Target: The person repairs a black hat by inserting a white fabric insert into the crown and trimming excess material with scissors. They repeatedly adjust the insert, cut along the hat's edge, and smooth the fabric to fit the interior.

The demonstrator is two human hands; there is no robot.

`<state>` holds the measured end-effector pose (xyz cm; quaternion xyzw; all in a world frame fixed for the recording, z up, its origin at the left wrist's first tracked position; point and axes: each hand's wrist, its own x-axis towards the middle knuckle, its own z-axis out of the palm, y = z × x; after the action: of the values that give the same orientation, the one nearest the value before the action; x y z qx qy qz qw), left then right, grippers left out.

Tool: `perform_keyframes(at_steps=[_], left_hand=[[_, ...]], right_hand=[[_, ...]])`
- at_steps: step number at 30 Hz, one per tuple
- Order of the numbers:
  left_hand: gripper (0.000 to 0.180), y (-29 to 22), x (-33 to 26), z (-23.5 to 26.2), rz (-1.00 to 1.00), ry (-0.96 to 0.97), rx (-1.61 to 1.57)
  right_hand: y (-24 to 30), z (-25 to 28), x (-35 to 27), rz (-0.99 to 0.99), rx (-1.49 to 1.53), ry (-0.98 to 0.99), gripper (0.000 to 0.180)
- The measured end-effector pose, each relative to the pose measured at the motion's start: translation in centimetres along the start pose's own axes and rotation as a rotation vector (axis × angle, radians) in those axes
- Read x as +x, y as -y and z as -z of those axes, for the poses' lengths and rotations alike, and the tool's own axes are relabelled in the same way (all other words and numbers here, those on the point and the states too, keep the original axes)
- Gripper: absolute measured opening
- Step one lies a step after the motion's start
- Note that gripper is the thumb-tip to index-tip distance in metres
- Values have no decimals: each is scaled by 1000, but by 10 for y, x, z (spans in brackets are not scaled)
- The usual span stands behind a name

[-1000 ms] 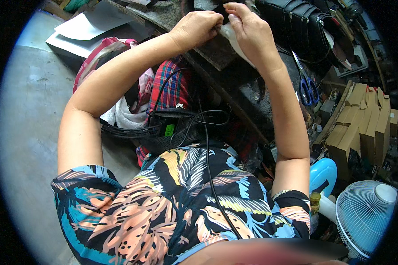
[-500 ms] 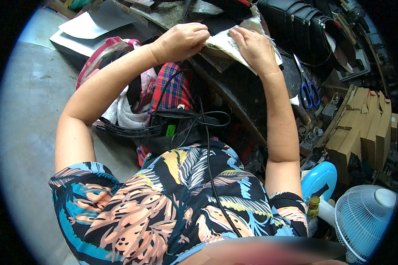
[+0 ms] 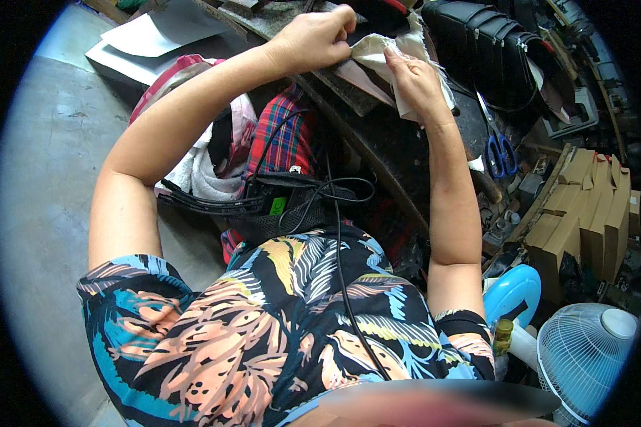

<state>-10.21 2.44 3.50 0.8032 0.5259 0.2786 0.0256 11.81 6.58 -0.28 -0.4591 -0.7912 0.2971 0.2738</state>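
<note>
My right hand [image 3: 419, 84] grips a piece of off-white cloth [image 3: 369, 51] with a frayed edge, its thumb lying on top. Beside the cloth's left corner is my left hand [image 3: 315, 39], fingers curled into a pinch; what they hold, if anything, is hidden. Under the cloth a brownish flat piece [image 3: 360, 80] shows at the edge of the dark workbench [image 3: 377, 153]. Scissors with blue handles [image 3: 501, 153] lie to the right of my right forearm.
Stacked black padded pieces [image 3: 481, 43] sit at the far right, with folded cardboard [image 3: 584, 213] nearer. A white fan [image 3: 584, 356] and blue round plastic item [image 3: 513, 292] stand at the lower right. At left are white sheets [image 3: 157, 32] and a pink-rimmed bag [image 3: 149, 92].
My left hand has moved up and slightly right. The cloth's left part has lifted and folded, uncovering more of the brownish piece. My right hand has shifted slightly right and down, still gripping the cloth.
</note>
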Motion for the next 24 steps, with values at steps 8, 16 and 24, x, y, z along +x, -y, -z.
perform_keyframes(at_steps=[8,16,24], left_hand=[[22,0,14,-10,-21,144,297],[24,10,7,1,-46,162,119],[33,2,14,5,-109,154,124]], right_hand=[[-1,9,-5,-100,167,27,61],[2,7,-1,22,212,-3,45],[-2,-14,2,14,663,27,28]])
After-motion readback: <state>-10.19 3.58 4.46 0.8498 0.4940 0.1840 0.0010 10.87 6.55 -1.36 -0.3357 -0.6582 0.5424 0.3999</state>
